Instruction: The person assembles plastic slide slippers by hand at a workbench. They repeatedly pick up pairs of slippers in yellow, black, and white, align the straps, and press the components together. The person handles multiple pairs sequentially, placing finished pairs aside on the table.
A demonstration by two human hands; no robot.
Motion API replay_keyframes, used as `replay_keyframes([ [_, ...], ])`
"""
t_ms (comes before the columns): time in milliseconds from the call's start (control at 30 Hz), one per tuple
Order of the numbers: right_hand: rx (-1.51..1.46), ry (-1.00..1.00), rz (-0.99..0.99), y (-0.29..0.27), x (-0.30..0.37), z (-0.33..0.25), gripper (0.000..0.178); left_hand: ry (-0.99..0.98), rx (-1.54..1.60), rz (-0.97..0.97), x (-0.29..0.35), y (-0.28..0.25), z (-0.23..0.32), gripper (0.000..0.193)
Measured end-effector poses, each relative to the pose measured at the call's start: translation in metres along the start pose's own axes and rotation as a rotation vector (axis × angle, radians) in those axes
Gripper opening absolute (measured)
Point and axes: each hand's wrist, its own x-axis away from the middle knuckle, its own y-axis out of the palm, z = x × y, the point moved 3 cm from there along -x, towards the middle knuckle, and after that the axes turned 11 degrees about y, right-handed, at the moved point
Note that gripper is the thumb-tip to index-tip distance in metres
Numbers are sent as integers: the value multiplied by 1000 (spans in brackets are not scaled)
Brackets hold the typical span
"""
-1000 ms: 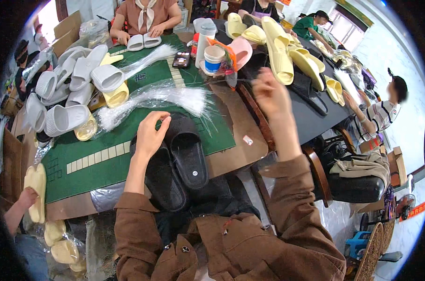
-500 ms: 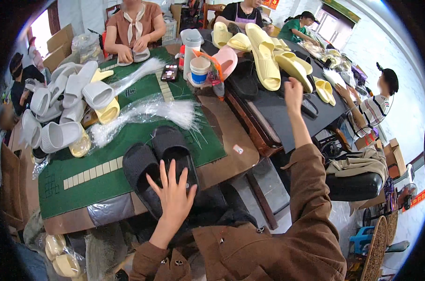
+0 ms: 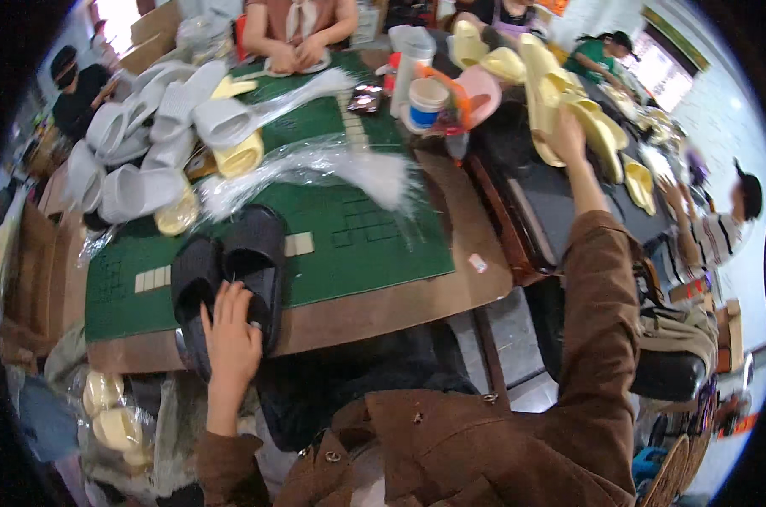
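And now the left hand (image 3: 233, 334) lies over the heels of the black slippers (image 3: 260, 241), palm down, fingers loosely spread and pinching nothing; the pair sits just ahead of its fingertips, shifted leftward and further onto the green mat (image 3: 374, 275), now covering part of the cream strip (image 3: 298, 244). Over on the other side, the right hand (image 3: 567, 135), a loose fist short of the heap half a second ago, is right at the long yellow slipper (image 3: 542, 93), fingers against its near side; whether they grip, I can't tell. So the work looks split: black pair steadied, yellow one reached.
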Motion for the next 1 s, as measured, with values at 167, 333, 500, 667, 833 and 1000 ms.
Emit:
replay_keyframes([
  [167,-116,-55,-60,-2,-2,15,75,-121,-56,19,29,-35,-103,41],
  [333,-260,-159,-111,-24,27,6,48,-241,-57,45,49,-50,-159,23],
  [500,-498,146,-90,-58,75,4,45,-253,-271,97,56,-46,-126,54],
  [667,-906,51,-117,-111,134,-18,36,-324,-524,186,98,-41,-180,58],
  [833,-1002,-7,-372,-165,202,-85,29,-565,-644,62,109,-63,-262,51],
  [1000,-984,-141,-324,-170,264,-166,33,-608,-783,64,83,-57,-242,53],
])
